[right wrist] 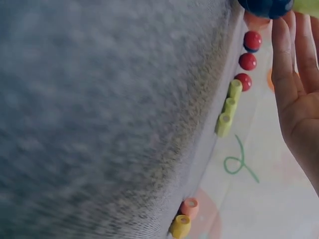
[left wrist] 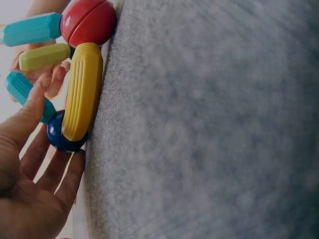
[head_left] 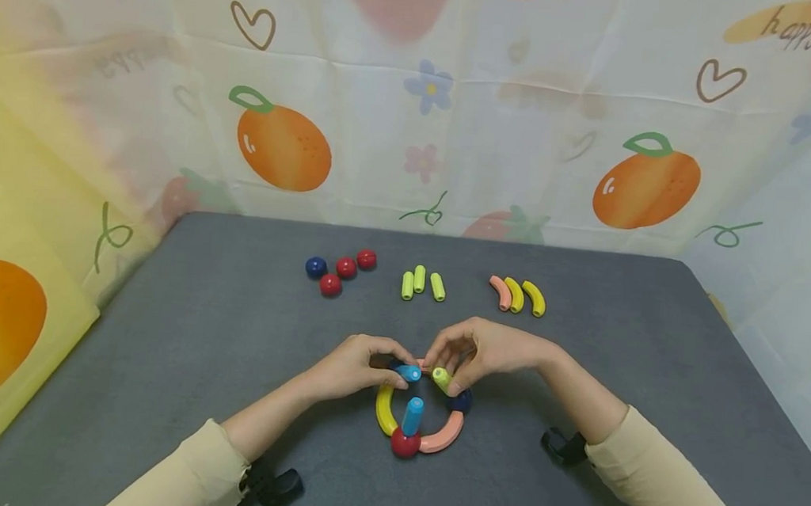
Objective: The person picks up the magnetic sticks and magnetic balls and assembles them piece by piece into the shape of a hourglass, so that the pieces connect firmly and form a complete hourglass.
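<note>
On the table stands a ring of curved sticks and balls. A yellow curved stick point(head_left: 384, 410) and a pink curved stick point(head_left: 443, 435) meet at a red ball point(head_left: 405, 444), from which a light blue stick point(head_left: 412, 416) rises. My left hand point(head_left: 357, 368) holds a second light blue stick point(head_left: 408, 373) that leans from a navy ball point(left wrist: 56, 132), thumb on the stick and other fingers around the ball. Opposite, my right hand point(head_left: 487, 350) pinches a light green stick point(head_left: 441, 380) above another navy ball point(head_left: 462, 401). The back pink curved stick is partly hidden by my fingers.
Behind the ring lie three red balls point(head_left: 345, 267) with a navy ball point(head_left: 316, 267). Three light green sticks point(head_left: 419, 279) are at the back middle. One pink curved stick point(head_left: 499, 293) and two yellow curved sticks point(head_left: 534, 299) lie at the back right.
</note>
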`<state>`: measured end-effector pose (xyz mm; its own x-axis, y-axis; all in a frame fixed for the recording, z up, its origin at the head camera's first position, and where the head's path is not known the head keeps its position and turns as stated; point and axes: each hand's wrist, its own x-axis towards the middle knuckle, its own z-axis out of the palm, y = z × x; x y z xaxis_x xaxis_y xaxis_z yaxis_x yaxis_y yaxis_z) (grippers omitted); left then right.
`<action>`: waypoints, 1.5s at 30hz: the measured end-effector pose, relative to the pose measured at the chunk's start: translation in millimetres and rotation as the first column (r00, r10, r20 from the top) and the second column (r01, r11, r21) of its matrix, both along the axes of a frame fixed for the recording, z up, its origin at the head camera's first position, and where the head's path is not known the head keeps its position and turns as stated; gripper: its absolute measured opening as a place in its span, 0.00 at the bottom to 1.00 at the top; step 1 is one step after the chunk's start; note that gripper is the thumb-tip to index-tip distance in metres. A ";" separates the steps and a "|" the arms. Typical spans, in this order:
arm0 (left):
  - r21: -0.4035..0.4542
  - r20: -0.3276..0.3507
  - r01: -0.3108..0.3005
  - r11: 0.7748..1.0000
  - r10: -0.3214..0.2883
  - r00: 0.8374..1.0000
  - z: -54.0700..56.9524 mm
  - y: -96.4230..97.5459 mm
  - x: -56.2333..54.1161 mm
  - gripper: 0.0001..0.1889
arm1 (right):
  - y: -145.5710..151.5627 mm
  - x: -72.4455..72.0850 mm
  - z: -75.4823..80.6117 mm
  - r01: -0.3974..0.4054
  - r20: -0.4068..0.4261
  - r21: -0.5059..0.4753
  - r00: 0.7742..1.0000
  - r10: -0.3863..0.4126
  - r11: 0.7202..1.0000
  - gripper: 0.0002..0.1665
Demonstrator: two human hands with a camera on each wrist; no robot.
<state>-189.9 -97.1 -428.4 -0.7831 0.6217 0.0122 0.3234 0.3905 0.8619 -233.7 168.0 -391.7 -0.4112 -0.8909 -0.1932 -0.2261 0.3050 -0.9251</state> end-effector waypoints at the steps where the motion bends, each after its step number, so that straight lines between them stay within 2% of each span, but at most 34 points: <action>1: 0.005 0.004 0.003 1.000 -0.003 1.000 -0.5 -0.7 -0.4 0.12 | -0.5 -1.6 0.5 0.001 0.011 -0.004 1.000 -0.001 1.000 0.25; 6: 0.005 0.020 0.006 1.000 -0.006 1.000 -3.0 -3.9 -2.4 0.12 | -2.8 -14.1 4.3 0.037 0.043 -0.016 0.998 -0.037 0.999 0.29; 12: -0.004 0.025 0.007 1.000 -0.006 1.000 -7.1 -7.5 -5.4 0.13 | -14.3 -35.4 9.5 0.093 -0.045 -0.007 0.995 -0.094 0.996 0.30; 20: 0.044 0.053 0.076 0.996 -0.079 0.995 -14.4 -14.9 -9.6 0.15 | -41.4 -68.7 11.0 0.192 -0.141 -0.014 0.971 -0.192 0.981 0.27; 24: 0.061 0.073 0.084 0.995 -0.089 0.993 -18.0 -16.2 -12.2 0.15 | -55.7 -85.2 11.5 0.291 -0.201 -0.046 0.934 -0.294 0.956 0.23; 29: 0.073 0.086 0.081 0.994 -0.087 0.992 -20.3 -17.2 -13.6 0.15 | -75.6 -100.5 12.8 0.391 -0.334 -0.068 0.858 -0.391 0.918 0.19; 32: 0.069 0.084 0.072 0.995 -0.078 0.993 -21.1 -18.5 -12.8 0.15 | -89.3 -107.7 13.1 0.397 -0.416 -0.057 0.825 -0.383 0.916 0.20; 36: 0.072 0.083 0.064 0.995 -0.070 0.994 -22.7 -19.7 -12.1 0.15 | -108.0 -116.5 10.6 0.386 -0.505 0.018 0.800 -0.324 0.923 0.22; 45: 0.096 0.081 0.076 0.992 -0.084 0.993 -22.2 -21.0 -10.4 0.15 | -134.5 -127.7 4.7 0.342 -0.601 0.164 0.779 -0.181 0.925 0.28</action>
<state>-200.3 -118.1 -450.6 -0.7316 0.6816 0.0080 0.2745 0.2838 0.9188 -361.4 33.5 -387.0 -0.7261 -0.6857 -0.0506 -0.5587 0.6312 -0.5380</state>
